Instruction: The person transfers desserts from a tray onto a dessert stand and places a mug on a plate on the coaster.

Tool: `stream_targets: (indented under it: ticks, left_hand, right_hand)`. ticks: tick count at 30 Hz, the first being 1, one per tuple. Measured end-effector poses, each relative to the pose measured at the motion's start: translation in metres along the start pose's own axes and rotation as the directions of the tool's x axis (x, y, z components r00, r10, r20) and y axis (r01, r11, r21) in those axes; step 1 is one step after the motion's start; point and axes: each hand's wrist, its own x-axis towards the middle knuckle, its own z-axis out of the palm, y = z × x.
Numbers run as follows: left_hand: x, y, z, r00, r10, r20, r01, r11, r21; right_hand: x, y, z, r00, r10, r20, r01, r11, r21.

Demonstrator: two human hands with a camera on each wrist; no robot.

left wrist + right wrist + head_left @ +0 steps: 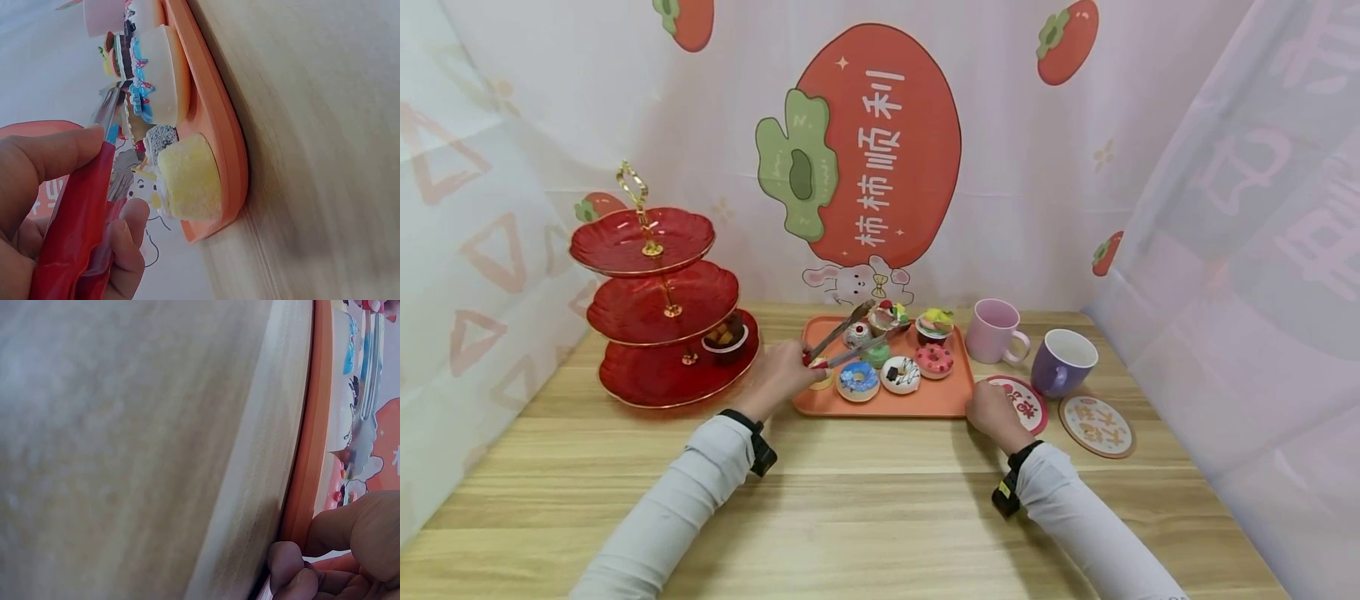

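My left hand grips metal tongs by their red handles. The tong arms stand apart above the left part of an orange tray, with nothing held between their tips. At the tray's front right corner, my right hand pinches the rim between thumb and fingers. On the tray sit a blue-iced donut, a white donut, a pink donut, a fruit-topped cupcake and several other small cakes. The left wrist view shows a yellow cake at the tray's left end.
A red three-tier stand with a gold handle rises at the left; a chocolate cupcake sits on its lowest tier. Right of the tray are a pink mug, a purple mug and two round coasters. Printed cloth hangs behind.
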Motion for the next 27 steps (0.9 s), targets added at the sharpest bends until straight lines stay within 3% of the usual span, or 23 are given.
stream_targets:
  ticks: [9, 15, 27]
  left_hand:
    - [0.007, 0.004, 0.004, 0.999, -0.050, 0.023, 0.051, 0.997, -0.056]
    - [0.009, 0.005, 0.005, 0.998, -0.050, 0.034, 0.052, 0.996, -0.070]
    - [0.013, 0.009, 0.008, 1.000, -0.003, 0.014, 0.003, 1.000, 0.015]
  right_hand:
    - [0.000, 0.001, 0.000, 1.000, 0.008, 0.005, -0.008, 1.000, -0.003]
    - [0.000, 0.001, 0.000, 1.000, 0.005, 0.012, -0.005, 1.000, 0.003]
    - [0.001, 0.000, 0.000, 1.000, -0.008, 0.006, 0.008, 1.000, -0.003]
